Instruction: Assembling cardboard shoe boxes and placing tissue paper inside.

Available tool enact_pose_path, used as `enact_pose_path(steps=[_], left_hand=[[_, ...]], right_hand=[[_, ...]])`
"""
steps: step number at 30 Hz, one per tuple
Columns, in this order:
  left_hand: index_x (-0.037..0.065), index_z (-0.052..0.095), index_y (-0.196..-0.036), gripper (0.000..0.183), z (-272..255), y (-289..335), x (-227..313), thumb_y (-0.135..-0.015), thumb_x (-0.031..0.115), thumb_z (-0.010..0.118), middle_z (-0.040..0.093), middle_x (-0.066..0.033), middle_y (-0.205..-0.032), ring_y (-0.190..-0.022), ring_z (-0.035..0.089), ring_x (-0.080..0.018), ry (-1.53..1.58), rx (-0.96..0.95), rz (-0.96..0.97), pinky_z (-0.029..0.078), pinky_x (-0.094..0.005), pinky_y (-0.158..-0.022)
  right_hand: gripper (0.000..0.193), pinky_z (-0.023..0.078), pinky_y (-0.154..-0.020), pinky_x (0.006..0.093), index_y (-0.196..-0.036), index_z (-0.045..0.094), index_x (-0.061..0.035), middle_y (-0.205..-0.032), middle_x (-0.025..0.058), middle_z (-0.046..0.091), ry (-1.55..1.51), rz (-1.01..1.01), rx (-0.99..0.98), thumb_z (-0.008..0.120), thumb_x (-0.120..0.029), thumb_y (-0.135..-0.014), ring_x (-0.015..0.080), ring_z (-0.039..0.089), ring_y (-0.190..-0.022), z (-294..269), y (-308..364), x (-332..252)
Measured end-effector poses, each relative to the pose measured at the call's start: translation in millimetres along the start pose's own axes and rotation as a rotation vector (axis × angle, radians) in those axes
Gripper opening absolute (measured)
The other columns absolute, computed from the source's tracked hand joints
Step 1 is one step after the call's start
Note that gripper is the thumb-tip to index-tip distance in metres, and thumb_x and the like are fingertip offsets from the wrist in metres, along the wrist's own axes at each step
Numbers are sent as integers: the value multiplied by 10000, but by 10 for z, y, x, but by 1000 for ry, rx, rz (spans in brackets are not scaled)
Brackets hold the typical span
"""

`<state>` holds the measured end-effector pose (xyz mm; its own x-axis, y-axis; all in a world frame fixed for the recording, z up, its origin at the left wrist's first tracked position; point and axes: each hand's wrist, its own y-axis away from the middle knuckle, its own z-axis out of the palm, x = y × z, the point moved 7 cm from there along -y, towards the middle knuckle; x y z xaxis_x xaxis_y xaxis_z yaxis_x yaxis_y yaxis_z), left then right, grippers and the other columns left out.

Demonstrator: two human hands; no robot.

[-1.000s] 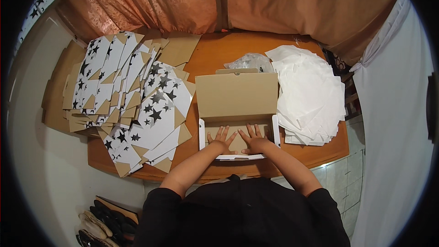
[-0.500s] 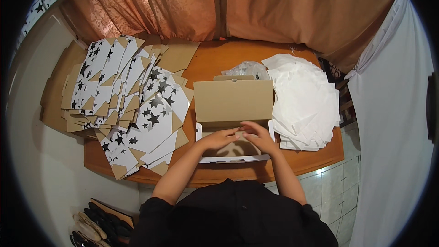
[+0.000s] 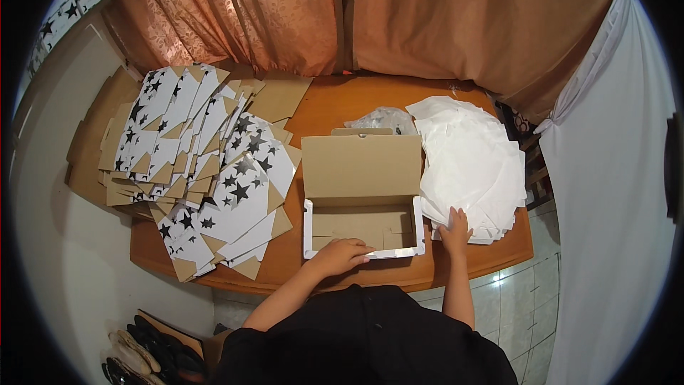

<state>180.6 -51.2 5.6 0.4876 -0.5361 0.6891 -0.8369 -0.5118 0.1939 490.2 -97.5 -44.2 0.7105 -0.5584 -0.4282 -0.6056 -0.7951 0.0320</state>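
Right hand [image 3: 456, 232]: fingers and thumb apart, lying on the near left edge of the white paper sheets [image 3: 474, 160]; no sheet looks clamped.
Left hand [image 3: 340, 257]: fingers close together over the front wall of the box; the thumb is hidden, so I cannot tell whether it grips.
Box [image 3: 399, 253]: mid-table near the person, white outside, brown inside, its lid [image 3: 362, 167] raised at the far side.
Paper risk: a tug could bring several sheets or skew the heap, because the edges overlap loosely and unevenly.
Box risk: heavy pressure from the left hand might bend the front wall or shift the box; a jolt might drop the lid, which looks unfastened.
Behind the lid: a clear plastic bag [image 3: 390, 118].
Left of the box: overlapping flat star-printed cartons [image 3: 242, 178], some reaching the near edge of the wooden table [image 3: 324, 103]; a brush from the left forearm could tip the outermost off.
Beyond: orange curtains [image 3: 278, 14], a white drape [image 3: 613, 142] at right, shoes [image 3: 153, 349] at lower left.
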Motion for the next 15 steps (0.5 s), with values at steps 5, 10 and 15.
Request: enact_pose_path(steps=[5, 10, 15], left_hand=[[141, 620, -1134, 303, -82, -4, 65, -901, 295, 504, 595, -103, -1098, -1008, 562, -285, 10, 128, 62, 437, -358, -868], [194, 621, -1142, 311, -131, 4, -99, -902, 335, 482, 598, -74, -1111, -1034, 552, -247, -7, 203, -26, 396, -386, -896], [197, 626, -1136, 316, -236, 21, -107, -875, 343, 523, 593, -80, -1125, -1039, 552, -250, 4, 186, -46, 380, -394, -912]], right_hand=[[377, 128, -1016, 653, -1134, 603, -180, -1288, 62, 491, -1, -34, 140, 638, -181, -759, 272, 380, -1253, -98, 32, 58], [187, 105, -1017, 653, -975, 668, -160, -1102, 2, 598, 30, -96, 168, 598, -213, -810, 236, 480, -1114, -364, -17, -81], [132, 108, -1019, 647, -867, 678, -136, -958, -4, 630, -78, -73, 113, 622, -235, -799, 211, 530, -1005, -464, -63, -202]])
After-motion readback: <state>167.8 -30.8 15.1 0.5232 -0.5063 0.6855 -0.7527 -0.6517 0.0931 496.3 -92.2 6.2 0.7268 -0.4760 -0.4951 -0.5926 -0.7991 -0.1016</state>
